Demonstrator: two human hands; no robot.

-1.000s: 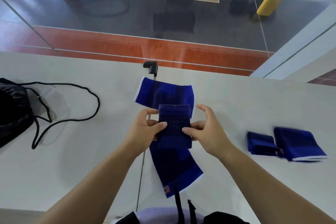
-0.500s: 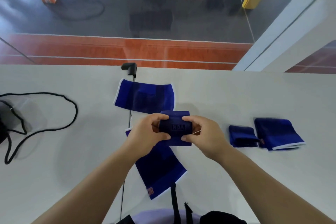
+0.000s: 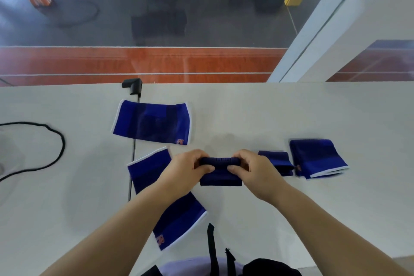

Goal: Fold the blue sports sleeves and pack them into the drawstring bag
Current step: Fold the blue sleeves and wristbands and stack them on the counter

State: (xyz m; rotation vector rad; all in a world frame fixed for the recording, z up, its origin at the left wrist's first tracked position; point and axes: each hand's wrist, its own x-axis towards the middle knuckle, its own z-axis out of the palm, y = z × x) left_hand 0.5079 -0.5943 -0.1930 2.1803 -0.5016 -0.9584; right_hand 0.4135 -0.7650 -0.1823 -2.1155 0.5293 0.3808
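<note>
Both hands hold a small dark-blue sleeve (image 3: 220, 177) over the white table, its top edge folded down. My left hand (image 3: 187, 171) pinches its left end and my right hand (image 3: 253, 171) its right end. A flat blue sleeve (image 3: 152, 122) lies behind them. Another long blue sleeve (image 3: 170, 213) lies partly under my left forearm. Two folded sleeves rest to the right, a small one (image 3: 279, 161) and a larger one (image 3: 317, 158). Only the black drawstring cord (image 3: 56, 152) of the bag shows at the left edge.
The white table (image 3: 291, 119) ends at a glass pane with a gym floor behind it. A black clamp (image 3: 132, 85) sits on the far edge. A seam in the tabletop (image 3: 132, 172) runs toward me. Black straps (image 3: 211, 251) hang at my chest.
The small sleeve has been folded over from upright to a low double layer. My view shifted left, so the bag's body left the frame.
</note>
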